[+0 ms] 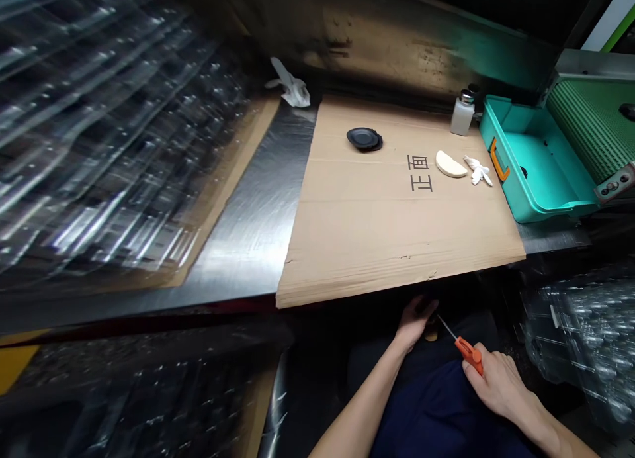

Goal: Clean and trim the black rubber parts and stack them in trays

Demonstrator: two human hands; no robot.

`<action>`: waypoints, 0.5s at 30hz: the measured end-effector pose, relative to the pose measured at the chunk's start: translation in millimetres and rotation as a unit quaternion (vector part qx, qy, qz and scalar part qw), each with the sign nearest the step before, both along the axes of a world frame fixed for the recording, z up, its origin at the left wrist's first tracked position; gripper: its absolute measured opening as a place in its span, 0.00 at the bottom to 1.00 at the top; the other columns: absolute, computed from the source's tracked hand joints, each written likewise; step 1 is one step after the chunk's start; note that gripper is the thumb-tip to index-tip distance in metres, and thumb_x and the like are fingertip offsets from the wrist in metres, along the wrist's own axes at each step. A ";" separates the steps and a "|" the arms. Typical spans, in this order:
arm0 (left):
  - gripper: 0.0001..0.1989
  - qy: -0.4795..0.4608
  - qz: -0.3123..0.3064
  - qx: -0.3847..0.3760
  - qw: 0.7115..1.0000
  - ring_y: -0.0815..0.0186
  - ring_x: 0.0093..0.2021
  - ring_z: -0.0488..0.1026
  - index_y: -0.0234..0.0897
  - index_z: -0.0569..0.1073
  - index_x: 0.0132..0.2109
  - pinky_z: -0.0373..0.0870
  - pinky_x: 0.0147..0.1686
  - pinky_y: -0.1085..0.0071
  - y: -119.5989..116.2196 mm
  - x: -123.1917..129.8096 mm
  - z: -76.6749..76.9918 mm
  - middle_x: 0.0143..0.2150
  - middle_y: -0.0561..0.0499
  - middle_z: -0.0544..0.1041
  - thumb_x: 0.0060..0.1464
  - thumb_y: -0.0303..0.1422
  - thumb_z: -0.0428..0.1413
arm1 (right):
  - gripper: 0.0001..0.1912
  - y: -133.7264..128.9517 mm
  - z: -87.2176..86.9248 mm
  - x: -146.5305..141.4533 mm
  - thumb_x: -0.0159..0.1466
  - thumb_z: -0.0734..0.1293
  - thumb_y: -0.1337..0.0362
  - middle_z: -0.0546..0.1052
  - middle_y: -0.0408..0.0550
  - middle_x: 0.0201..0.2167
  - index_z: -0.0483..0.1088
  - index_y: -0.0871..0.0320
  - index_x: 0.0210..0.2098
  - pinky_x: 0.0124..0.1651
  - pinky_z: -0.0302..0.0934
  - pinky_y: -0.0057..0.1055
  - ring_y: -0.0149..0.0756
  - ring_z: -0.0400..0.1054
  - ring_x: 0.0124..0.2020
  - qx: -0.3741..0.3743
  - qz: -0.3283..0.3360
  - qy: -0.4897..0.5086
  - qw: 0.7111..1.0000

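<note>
Orange-handled screwdriver [469, 354] gripped in R hand [499, 382], fingers wrapped round handle, thin steel shaft pointing up-left. Light, stiff; take hold by handle, not shaft. L hand [415, 320] just beside shaft tip, below front edge of cardboard sheet [391, 246], fingers in shadow; can't tell if it's holding small tan item [431, 335] nearby. Far side of sheet: black rubber disc [364, 139], white half-round sponge [451, 164], white glove [479, 169]. Past sheet's right edge: teal plastic tray [538, 173]. Left of sheet: steel bench top [253, 226]. Hands work under sheet's edge, little overhead room.
</note>
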State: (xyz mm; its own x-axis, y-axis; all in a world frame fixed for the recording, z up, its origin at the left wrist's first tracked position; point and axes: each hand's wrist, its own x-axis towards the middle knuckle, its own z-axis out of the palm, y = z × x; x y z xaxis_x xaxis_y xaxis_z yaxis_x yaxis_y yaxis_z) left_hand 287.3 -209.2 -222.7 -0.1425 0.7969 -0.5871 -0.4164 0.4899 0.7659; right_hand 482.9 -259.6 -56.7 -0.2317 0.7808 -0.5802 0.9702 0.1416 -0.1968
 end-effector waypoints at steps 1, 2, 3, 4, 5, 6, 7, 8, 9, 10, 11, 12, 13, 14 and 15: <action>0.26 -0.035 0.005 -0.018 0.999 0.60 0.38 0.80 0.36 0.75 0.51 0.80 0.39 0.61 0.0 -1.4 0.0 0.47 0.42 0.79 0.49 0.46 0.68 | 0.14 -1.3 -0.5 0.3 0.72 0.54 0.54 0.79 0.47 0.30 0.65 0.55 0.40 0.35 0.50 0.32 0.45 0.75 0.34 0.000 0.005 0.004 1.000; 0.25 -0.066 0.010 -0.033 0.997 0.62 0.34 0.80 0.35 0.75 0.50 0.80 0.36 0.61 -0.5 -3.0 0.1 0.45 0.42 0.79 0.51 0.47 0.66 | 0.14 -2.7 -0.4 0.9 0.72 0.55 0.54 0.78 0.47 0.30 0.65 0.55 0.39 0.35 0.50 0.32 0.44 0.75 0.34 0.000 0.011 0.009 1.000; 0.24 -0.089 0.015 -0.045 0.995 0.63 0.32 0.79 0.34 0.75 0.49 0.81 0.35 0.62 -1.3 -4.6 0.3 0.44 0.43 0.79 0.52 0.47 0.65 | 0.14 -4.3 0.4 1.8 0.72 0.55 0.54 0.78 0.46 0.30 0.66 0.54 0.39 0.35 0.50 0.31 0.43 0.75 0.34 0.000 0.017 0.016 1.000; 0.23 -0.105 0.022 -0.056 0.993 0.63 0.31 0.80 0.34 0.75 0.49 0.81 0.35 0.63 -2.3 -6.2 0.4 0.43 0.44 0.79 0.53 0.46 0.65 | 0.13 -6.0 2.0 3.1 0.72 0.56 0.54 0.78 0.46 0.29 0.66 0.54 0.39 0.35 0.50 0.31 0.42 0.75 0.33 0.000 0.021 0.024 0.999; 0.21 -0.119 0.030 -0.071 0.990 0.63 0.32 0.80 0.35 0.75 0.49 0.81 0.35 0.63 -3.4 -7.7 0.3 0.43 0.44 0.79 0.54 0.44 0.65 | 0.13 -7.6 4.4 5.0 0.71 0.57 0.53 0.78 0.45 0.29 0.66 0.54 0.39 0.36 0.51 0.31 0.42 0.74 0.33 0.001 0.023 0.036 0.999; 0.20 -0.125 0.033 -0.083 0.988 0.63 0.33 0.81 0.35 0.75 0.49 0.82 0.36 0.64 -4.4 -8.9 0.1 0.44 0.44 0.79 0.54 0.42 0.66 | 0.13 -9.0 7.5 7.4 0.71 0.58 0.53 0.77 0.44 0.29 0.67 0.53 0.39 0.37 0.52 0.30 0.41 0.74 0.33 0.005 0.021 0.048 0.999; 0.20 -0.124 0.024 -0.093 0.988 0.62 0.35 0.81 0.36 0.75 0.49 0.82 0.36 0.64 -5.3 -9.7 -0.3 0.47 0.44 0.79 0.54 0.41 0.66 | 0.12 -10.4 11.2 10.4 0.70 0.59 0.52 0.77 0.43 0.29 0.67 0.53 0.38 0.38 0.53 0.30 0.40 0.74 0.33 0.010 0.014 0.061 0.998; 0.19 -0.118 0.009 -0.100 0.988 0.60 0.37 0.82 0.37 0.75 0.49 0.82 0.36 0.64 -6.1 -9.9 -0.8 0.49 0.43 0.79 0.53 0.40 0.67 | 0.12 -11.5 15.3 14.1 0.69 0.60 0.52 0.76 0.42 0.28 0.68 0.53 0.38 0.39 0.55 0.30 0.39 0.73 0.33 0.016 0.001 0.075 0.997; 0.19 -0.110 -0.012 -0.102 0.989 0.59 0.39 0.82 0.38 0.75 0.50 0.82 0.37 0.64 -6.8 -9.6 -1.3 0.51 0.43 0.78 0.53 0.39 0.67 | 0.13 -12.3 19.5 18.3 0.69 0.61 0.52 0.75 0.41 0.27 0.68 0.52 0.37 0.40 0.56 0.30 0.38 0.73 0.32 0.023 -0.017 0.089 0.996; 0.20 -0.100 -0.034 -0.102 0.989 0.57 0.42 0.82 0.38 0.75 0.50 0.83 0.38 0.64 -7.7 -8.8 -1.7 0.53 0.42 0.78 0.52 0.39 0.68 | 0.13 -12.7 23.6 23.3 0.69 0.61 0.51 0.75 0.40 0.26 0.69 0.52 0.37 0.42 0.57 0.30 0.37 0.72 0.31 0.032 -0.038 0.104 0.993; 0.22 -0.088 -0.057 -0.101 0.989 0.56 0.44 0.82 0.39 0.75 0.51 0.83 0.38 0.64 -8.8 -7.6 -1.8 0.55 0.42 0.78 0.51 0.38 0.68 | 0.14 -12.5 27.4 29.0 0.69 0.61 0.51 0.75 0.40 0.26 0.70 0.52 0.38 0.43 0.59 0.31 0.36 0.71 0.31 0.048 -0.067 0.122 0.989; 0.24 -0.074 -0.079 -0.098 0.989 0.55 0.45 0.81 0.40 0.75 0.52 0.82 0.39 0.64 -9.9 -6.1 -1.6 0.56 0.41 0.77 0.49 0.39 0.69 | 0.15 -11.5 30.7 35.3 0.69 0.60 0.50 0.76 0.41 0.28 0.72 0.52 0.40 0.44 0.60 0.31 0.36 0.72 0.32 0.074 -0.106 0.143 0.981; 0.26 -0.061 -0.100 -0.095 0.989 0.54 0.47 0.81 0.40 0.74 0.54 0.82 0.40 0.64 -11.1 -4.7 -1.0 0.56 0.41 0.77 0.48 0.39 0.70 | 0.16 -9.3 33.3 42.4 0.69 0.60 0.49 0.78 0.44 0.32 0.73 0.52 0.42 0.46 0.62 0.32 0.37 0.72 0.35 0.111 -0.153 0.169 0.967; 0.29 -0.050 -0.120 -0.091 0.987 0.53 0.48 0.81 0.40 0.74 0.54 0.82 0.40 0.64 -12.3 -3.4 0.2 0.57 0.40 0.77 0.47 0.41 0.71 | 0.18 -5.6 35.1 49.9 0.69 0.60 0.48 0.79 0.47 0.37 0.74 0.53 0.44 0.48 0.63 0.33 0.39 0.73 0.39 0.154 -0.204 0.197 0.947; 0.30 -0.042 -0.137 -0.091 0.985 0.52 0.49 0.80 0.41 0.74 0.55 0.82 0.41 0.64 -13.4 -2.3 1.9 0.57 0.40 0.77 0.45 0.42 0.71 | 0.20 0.1 35.8 57.8 0.69 0.61 0.47 0.79 0.51 0.43 0.74 0.54 0.46 0.51 0.64 0.34 0.41 0.73 0.44 0.197 -0.256 0.225 0.920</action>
